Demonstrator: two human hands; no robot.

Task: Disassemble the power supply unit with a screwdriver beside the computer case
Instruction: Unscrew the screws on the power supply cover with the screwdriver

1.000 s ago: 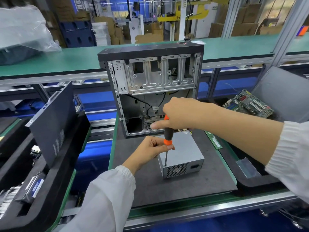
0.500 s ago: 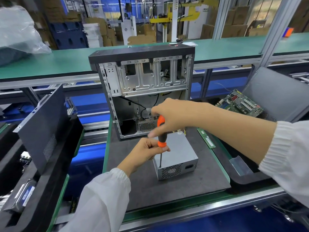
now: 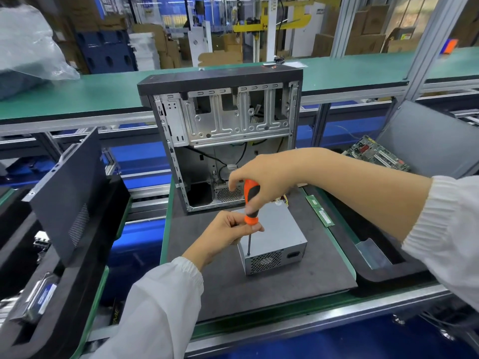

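Note:
A grey metal power supply unit lies on the dark mat in front of the open computer case. An orange and black screwdriver stands upright, its tip on the unit's near left top corner. My right hand grips the top of the handle from above. My left hand pinches the lower end of the handle and the shaft, beside the unit's left edge.
A RAM stick lies on the mat's right edge. A black tray on the right holds a motherboard and a grey panel. On the left a case side panel leans in a black tray with drives.
The screwdriver and both hands stay on the same corner of the unit. My right hand's fingers have shifted round the handle. The camera has moved a little.

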